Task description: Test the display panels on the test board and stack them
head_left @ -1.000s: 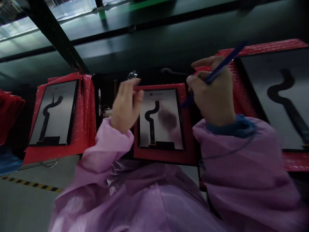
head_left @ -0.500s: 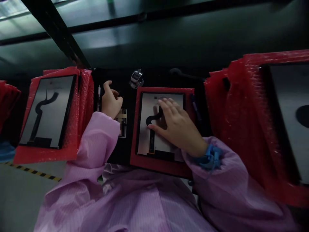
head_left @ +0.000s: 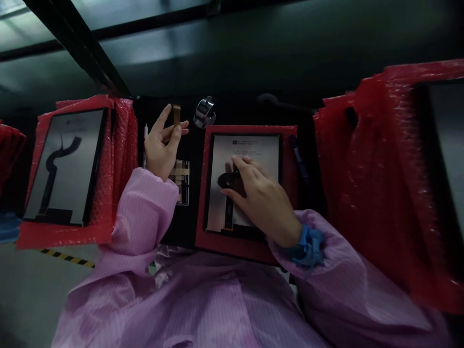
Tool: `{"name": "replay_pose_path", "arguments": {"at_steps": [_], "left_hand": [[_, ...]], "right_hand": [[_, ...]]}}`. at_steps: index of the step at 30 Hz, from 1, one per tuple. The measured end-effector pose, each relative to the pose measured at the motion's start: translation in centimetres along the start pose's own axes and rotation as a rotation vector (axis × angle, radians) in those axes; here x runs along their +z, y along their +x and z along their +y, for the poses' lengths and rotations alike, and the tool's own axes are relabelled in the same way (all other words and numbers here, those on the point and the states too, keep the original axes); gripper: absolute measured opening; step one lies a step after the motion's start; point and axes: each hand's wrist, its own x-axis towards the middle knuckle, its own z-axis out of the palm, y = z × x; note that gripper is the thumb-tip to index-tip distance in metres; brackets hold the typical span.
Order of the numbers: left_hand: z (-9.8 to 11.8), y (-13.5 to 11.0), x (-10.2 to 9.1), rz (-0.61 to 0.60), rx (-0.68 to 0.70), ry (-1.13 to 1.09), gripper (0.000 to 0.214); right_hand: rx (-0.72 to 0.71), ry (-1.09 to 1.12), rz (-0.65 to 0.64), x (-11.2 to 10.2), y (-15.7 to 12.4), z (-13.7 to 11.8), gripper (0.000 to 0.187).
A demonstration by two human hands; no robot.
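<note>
In the head view, my left hand (head_left: 162, 145) is raised above the dark bench, pinching a small amber flex strip (head_left: 176, 116) between thumb and fingers. A display panel (head_left: 221, 150) lies face down on a red foam sheet (head_left: 290, 193) in front of me. From its lower edge a black flex cable (head_left: 228, 212) runs up and curves right under my right hand (head_left: 263, 193). The right fingers are bent over the cable's free end, with the thumb beside the curve; the contact itself is hidden underneath. Below my left hand lie more flat amber-and-dark parts (head_left: 183, 181).
A metal tally counter (head_left: 204, 113) stands behind the panel. A white pen (head_left: 145, 133) lies left, a blue marker (head_left: 299, 157) right. Stacks of red bubble bags flank the bench; another panel (head_left: 72, 159) tops the left stack, and a panel (head_left: 449, 145) rests on the right one.
My left hand has risen slightly and now shows the amber strip in its fingers. My right hand has shifted left and down over the panel, with its fingers more bent, and the cable's curve has changed shape.
</note>
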Motion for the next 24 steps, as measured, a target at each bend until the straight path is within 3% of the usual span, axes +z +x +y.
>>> {"name": "replay_pose_path", "arguments": {"at_steps": [3, 7, 13, 16, 18, 20, 24], "left_hand": [[0.2, -0.1, 0.2, 0.009, 0.007, -0.086, 0.043], [1.3, -0.6, 0.4, 0.014, 0.043, -0.136, 0.028], [2.2, -1.2, 0.5, -0.047, 0.096, -0.074, 0.032], [2.3, -1.4, 0.6, -0.140, 0.095, -0.052, 0.024], [2.5, -1.5, 0.5, -0.220, 0.128, 0.002, 0.023], [2.7, -1.4, 0.4, -0.295, 0.215, 0.091, 0.025], [2.6, -1.2, 0.2, -0.418, 0.385, 0.258, 0.025]], "right_hand": [[-0.001, 0.301, 0.024, -0.3, 0.2, -0.2, 0.056], [0.046, 0.744, 0.022, -0.4, 0.6, 0.0, 0.069], [0.222, 1.062, 0.074, -0.2, 1.2, 0.5, 0.098], [0.301, 1.241, 0.044, 0.0, 1.5, 0.4, 0.073], [0.341, 1.298, -0.006, 0.2, 1.7, 0.1, 0.059], [0.339, 1.278, -0.047, 0.3, 1.8, -0.2, 0.059], [0.190, 1.047, -0.048, 0.4, 1.7, -0.3, 0.053]]}}
